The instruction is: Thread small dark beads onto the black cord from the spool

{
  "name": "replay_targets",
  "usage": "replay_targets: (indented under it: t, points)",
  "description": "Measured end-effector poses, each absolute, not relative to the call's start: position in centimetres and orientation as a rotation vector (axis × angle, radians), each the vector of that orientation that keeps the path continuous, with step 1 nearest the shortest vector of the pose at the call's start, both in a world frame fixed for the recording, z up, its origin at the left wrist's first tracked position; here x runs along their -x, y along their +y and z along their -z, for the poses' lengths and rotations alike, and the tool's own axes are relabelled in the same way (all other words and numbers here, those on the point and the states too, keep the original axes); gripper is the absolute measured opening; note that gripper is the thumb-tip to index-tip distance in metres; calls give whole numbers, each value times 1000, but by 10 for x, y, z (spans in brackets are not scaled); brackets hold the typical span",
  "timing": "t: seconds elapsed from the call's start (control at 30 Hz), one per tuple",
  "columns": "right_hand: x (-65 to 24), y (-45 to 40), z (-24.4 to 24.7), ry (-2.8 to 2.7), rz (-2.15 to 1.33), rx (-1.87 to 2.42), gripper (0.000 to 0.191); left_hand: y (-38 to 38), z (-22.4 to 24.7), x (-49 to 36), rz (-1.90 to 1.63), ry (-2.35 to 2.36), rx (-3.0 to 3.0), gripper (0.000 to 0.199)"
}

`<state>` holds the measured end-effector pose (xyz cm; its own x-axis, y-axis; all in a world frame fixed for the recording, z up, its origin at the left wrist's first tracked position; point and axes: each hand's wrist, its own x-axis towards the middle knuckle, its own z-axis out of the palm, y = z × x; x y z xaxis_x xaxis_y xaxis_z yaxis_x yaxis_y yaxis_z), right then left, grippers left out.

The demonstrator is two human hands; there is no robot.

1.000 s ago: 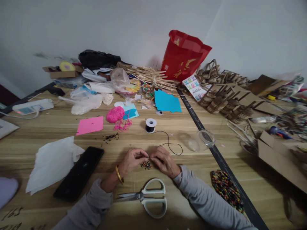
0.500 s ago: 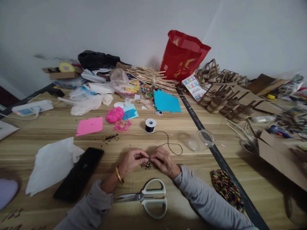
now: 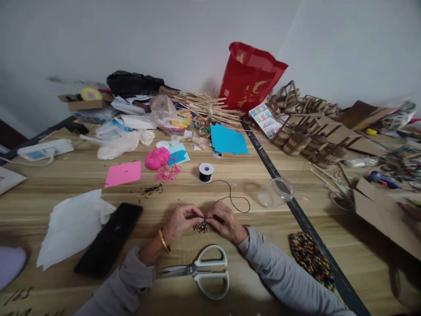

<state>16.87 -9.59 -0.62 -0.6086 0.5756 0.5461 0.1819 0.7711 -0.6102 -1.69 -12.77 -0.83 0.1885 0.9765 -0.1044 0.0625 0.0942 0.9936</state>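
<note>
Just above a small cluster of dark and reddish beads, my left hand and my right hand meet at the fingertips. Both hands are pinched around something tiny and dark, too small to make out fully. A black cord runs from beside my right hand to a white spool wound with black cord. Scissors with pale handles lie partly open below my hands. A gold bracelet circles my left wrist.
A black phone and white tissue lie left. Right are a clear plastic container and a heap of coloured beads. Pink yarn, blue paper and a red bag stand or lie farther back.
Both hands hold nearly the same pose at the same spot. At the far right edge, a dark blurred shape now shows over the cardboard box.
</note>
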Motion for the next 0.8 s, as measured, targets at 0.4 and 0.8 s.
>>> replay_targets:
  t: [0.4, 0.8]
  points:
    - [-169, -97, 5, -2221, -650, 548, 15, -127, 7, 18, -952, 1163, -1345, 13]
    - [-169, -98, 8, -2238, -580, 593, 12, -128, 2, 17, -948, 1190, -1429, 11]
